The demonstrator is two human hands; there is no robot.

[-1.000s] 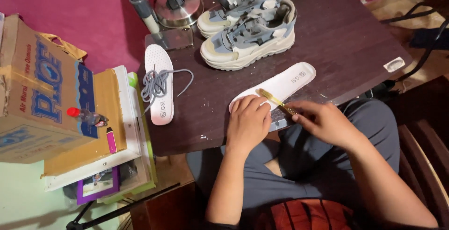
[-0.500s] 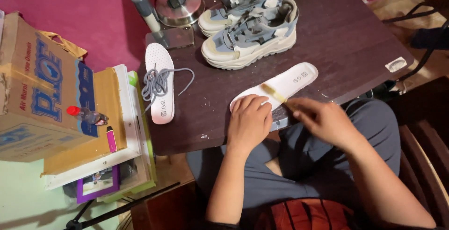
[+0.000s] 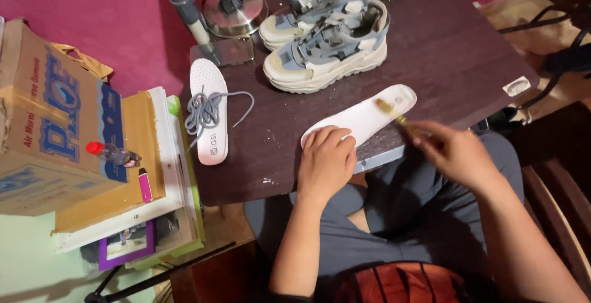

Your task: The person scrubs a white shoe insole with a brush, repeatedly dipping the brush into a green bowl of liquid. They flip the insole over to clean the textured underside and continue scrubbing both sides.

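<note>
I see dim, warm indoor light, mostly from above; table [image 3: 443,38] top evenly lit, no harsh glare, faint sheen on metal lamp base [image 3: 237,10]. Right hand [image 3: 458,155] and brush [image 3: 394,113] motion-blurred. Lower corners fall into shadow. Overall soft, slightly grainy, mild wide-angle stretch at edges.

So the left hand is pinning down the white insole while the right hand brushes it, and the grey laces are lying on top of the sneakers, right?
Not quite. In the head view, the grey laces lie on the second insole at the table's left, not on the sneakers. The rest holds: left hand pins the white insole, right hand brushes it.
</note>
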